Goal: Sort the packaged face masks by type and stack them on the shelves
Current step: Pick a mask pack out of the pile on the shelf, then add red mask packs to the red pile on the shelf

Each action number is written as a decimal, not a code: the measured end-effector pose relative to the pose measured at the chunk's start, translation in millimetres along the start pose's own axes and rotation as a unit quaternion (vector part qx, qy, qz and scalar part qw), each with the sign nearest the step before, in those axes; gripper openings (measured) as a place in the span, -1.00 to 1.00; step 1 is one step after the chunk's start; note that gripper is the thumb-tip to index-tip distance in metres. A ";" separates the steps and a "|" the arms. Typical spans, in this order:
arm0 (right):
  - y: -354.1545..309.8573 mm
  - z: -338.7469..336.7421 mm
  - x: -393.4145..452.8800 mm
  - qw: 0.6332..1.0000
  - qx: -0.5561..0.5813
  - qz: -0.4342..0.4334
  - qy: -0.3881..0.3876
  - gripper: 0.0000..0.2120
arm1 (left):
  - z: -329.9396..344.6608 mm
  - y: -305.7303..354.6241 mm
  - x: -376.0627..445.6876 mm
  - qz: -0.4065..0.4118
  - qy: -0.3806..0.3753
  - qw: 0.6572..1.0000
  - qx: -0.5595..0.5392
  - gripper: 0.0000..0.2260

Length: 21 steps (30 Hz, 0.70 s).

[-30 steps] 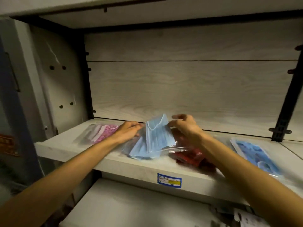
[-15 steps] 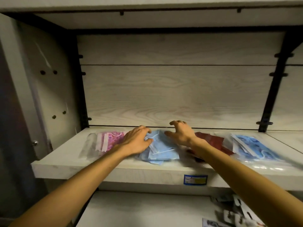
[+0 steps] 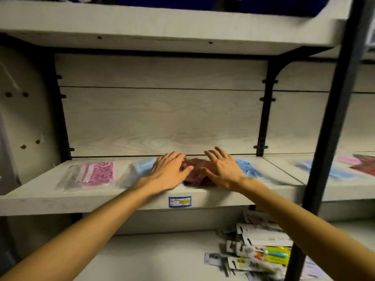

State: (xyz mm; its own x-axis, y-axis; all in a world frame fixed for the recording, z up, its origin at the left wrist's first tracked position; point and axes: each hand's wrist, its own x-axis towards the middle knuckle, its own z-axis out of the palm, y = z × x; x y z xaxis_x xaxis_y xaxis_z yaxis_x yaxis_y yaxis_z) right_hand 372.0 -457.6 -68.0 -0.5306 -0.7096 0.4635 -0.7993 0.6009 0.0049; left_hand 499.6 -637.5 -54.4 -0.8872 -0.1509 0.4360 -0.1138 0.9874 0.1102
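The pale grey wood-grain shelf board point(image 3: 50, 196) has a matt, printed laminate look; the matching wood-grain back panel point(image 3: 162, 118) shows the same dull finish. The black upright post point(image 3: 334, 118) appears to be painted metal, smooth and matt. The pink patterned mask pack point(image 3: 91, 175) sits in clear, glossy plastic film, slightly creased. The dark red mask pack point(image 3: 195, 172) also looks film-wrapped, its surface blurred. The blue-and-yellow shelf label point(image 3: 180, 201) is smooth paper or plastic. The carded blister packs point(image 3: 261, 252) below combine printed card and shiny plastic.
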 end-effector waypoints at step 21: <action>323.6 -120.6 -291.0 0.979 0.033 0.137 0.147 -0.62 | 101.9 413.0 32.5 0.181 0.031 0.976 -0.121 -0.64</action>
State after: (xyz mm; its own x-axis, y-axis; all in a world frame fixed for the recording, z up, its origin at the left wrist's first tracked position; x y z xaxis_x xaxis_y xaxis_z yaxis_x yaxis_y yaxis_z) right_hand 301.8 -12.3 -94.4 -0.6310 -0.3829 0.6747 -0.6598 0.7223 -0.2072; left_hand 378.2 -229.8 -85.7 -0.8199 0.1950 0.5383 0.3174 0.9373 0.1438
